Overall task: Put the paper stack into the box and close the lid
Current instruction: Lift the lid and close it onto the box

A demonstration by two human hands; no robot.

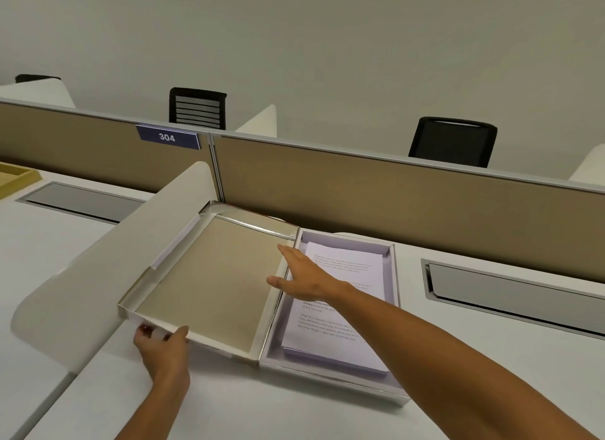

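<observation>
The left grip (162, 340) pinches the lid's (209, 276) near left corner, lifted off the surface (294, 413). The right grip (302, 276) lies open, fingers spread on the lid's hinged edge, holding nothing. The box (397, 308), just right of the lid, holds the paper stack (337, 335). Bare surface lies near and right; a divider (82, 276) crowds the left, a partition (393, 197) the back.

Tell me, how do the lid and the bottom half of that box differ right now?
The lid has a bare tan inside; the box base is pale lilac inside and holds the paper stack. The lid is tilted, its near corner gripped by the left hand and its hinge edge touched by the right hand; the base lies flat on the desk. Both are shallow rectangular trays, joined along one side.
</observation>
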